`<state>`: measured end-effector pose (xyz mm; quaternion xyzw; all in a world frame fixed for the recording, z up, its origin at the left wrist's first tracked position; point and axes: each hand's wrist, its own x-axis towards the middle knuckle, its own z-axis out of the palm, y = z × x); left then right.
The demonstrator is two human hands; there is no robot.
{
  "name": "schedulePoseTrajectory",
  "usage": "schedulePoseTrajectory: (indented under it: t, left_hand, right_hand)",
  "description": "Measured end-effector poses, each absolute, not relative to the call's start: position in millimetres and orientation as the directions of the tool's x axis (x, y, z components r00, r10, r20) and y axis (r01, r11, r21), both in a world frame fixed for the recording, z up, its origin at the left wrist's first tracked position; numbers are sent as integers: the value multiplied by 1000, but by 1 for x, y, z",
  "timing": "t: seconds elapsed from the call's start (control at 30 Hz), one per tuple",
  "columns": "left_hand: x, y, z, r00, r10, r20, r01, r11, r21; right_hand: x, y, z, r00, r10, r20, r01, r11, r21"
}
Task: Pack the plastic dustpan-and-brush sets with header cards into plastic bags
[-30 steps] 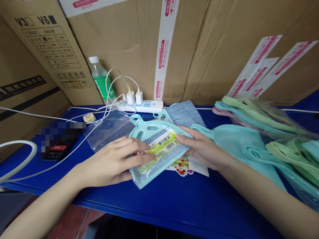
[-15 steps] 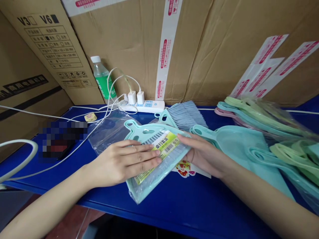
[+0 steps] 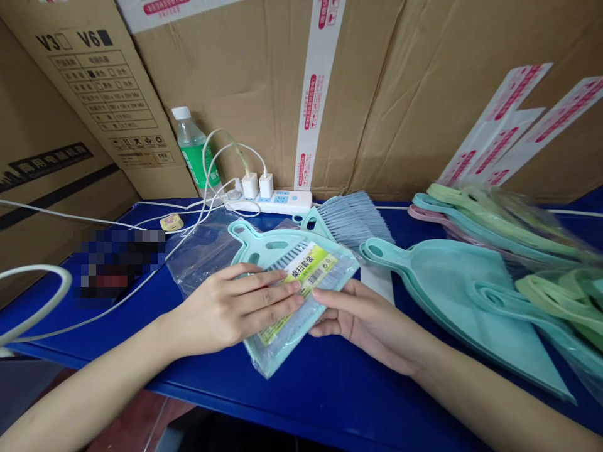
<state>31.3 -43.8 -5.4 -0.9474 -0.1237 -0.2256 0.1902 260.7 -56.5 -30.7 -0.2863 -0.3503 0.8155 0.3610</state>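
Observation:
A mint-green dustpan and brush set (image 3: 292,326) in a clear plastic bag is held tilted above the table's front part. Across its yellow-green label lie the fingers of my left hand (image 3: 240,304), whose thumb is hidden. My right hand (image 3: 358,314) grips the set's right edge, thumb on top and fingers underneath. The set's handle (image 3: 242,231) points to the far left. Behind it rests a loose brush (image 3: 353,216) with blue-grey bristles. Stacked mint dustpans (image 3: 461,282) lie just right of my right hand.
More bagged sets (image 3: 499,220) in green, blue and pink are piled at the right. A white power strip (image 3: 287,202) with chargers and cables runs along the boxes, beside a bottle (image 3: 195,150). An empty-looking clear bag (image 3: 193,257) lies on the blue table (image 3: 339,395).
My right hand has slid down and left along the set's edge, its thumb now lower on the label. The printed card under the set has gone mostly out of sight.

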Motion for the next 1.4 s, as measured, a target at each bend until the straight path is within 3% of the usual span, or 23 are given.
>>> schedulePoseTrajectory:
  t: [0.2,1.4]
  left_hand:
    - [33,-46,-4,874,152,461,313,-903,-295]
    - [36,-49,1,876,148,459,296,-916,-270]
  right_hand:
    - [259,-56,-31,-558,803,-210,-432,-497,-753]
    - [263,-54,-33,-579,789,-204,-335,-459,-823]
